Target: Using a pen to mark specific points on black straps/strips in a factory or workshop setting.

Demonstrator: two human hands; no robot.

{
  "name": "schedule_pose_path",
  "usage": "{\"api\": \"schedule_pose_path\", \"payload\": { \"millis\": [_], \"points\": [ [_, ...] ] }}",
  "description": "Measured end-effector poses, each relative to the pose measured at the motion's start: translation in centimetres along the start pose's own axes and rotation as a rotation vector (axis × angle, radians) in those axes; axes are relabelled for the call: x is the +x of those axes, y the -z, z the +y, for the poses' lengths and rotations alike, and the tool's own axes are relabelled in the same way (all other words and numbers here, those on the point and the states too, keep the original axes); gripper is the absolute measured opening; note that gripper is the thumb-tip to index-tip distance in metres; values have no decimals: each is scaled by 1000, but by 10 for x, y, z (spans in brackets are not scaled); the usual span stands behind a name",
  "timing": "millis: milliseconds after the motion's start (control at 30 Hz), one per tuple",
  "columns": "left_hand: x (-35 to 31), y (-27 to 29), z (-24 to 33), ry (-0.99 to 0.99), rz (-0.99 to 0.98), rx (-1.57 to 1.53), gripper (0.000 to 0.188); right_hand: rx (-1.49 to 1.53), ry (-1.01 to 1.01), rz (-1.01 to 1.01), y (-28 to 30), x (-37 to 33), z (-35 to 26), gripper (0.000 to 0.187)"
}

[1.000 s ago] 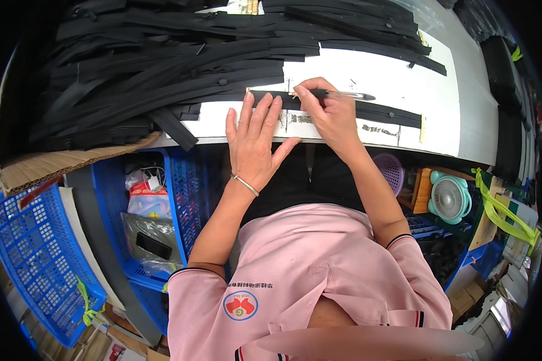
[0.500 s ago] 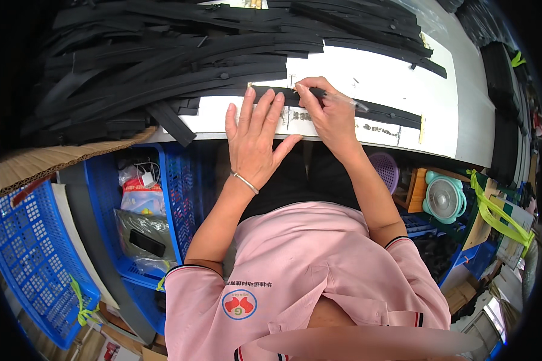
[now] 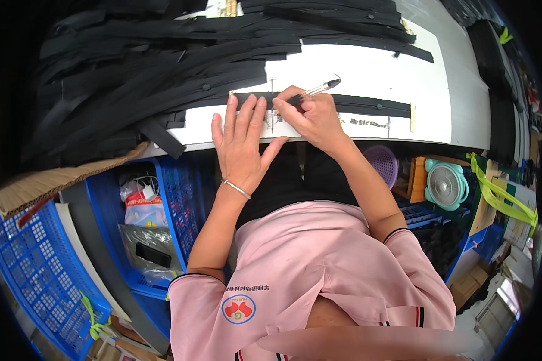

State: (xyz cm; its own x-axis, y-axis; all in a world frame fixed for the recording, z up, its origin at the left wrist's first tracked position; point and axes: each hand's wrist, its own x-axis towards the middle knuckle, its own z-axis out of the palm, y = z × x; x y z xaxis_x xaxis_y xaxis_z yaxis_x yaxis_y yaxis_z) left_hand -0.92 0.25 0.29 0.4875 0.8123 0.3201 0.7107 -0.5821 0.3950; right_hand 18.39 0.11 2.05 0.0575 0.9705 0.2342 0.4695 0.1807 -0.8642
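Note:
A long black fabric strip lies across a white board on the table, a small round bump showing near its right part. My left hand rests flat, fingers spread, with its fingertips on the strip's left part. In my right hand is a pen with a clear barrel and dark end, pinched between thumb and fingers. Its rear end leans up to the right. The writing tip is hidden by the fingers, close to the strip and a dark vertical line on the board.
Many black strips are heaped on the left and far side of the table. Cardboard covers the left front edge. Below stand blue baskets, one holding a phone. A purple basket and a teal fan are at right.
The pen has swung from pointing right and down to leaning up and right. My right hand has turned with it. My left hand still presses on the strip; the whole view has shifted slightly.

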Motion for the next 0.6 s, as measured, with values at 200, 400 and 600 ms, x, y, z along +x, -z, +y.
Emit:
{"api": "schedule_pose_path", "payload": {
  "millis": [200,400,600],
  "points": [
    [-1,0,0,-6,-10,17,77,93,-113,309,49,-20,-7,17],
    [0,1,0,-14,-12,28,77,-53,-116,366,75,-27,31,23],
    [0,1,0,-10,-29,29,79,-19,-75,389,68,-25,29,23]
  ]
}}
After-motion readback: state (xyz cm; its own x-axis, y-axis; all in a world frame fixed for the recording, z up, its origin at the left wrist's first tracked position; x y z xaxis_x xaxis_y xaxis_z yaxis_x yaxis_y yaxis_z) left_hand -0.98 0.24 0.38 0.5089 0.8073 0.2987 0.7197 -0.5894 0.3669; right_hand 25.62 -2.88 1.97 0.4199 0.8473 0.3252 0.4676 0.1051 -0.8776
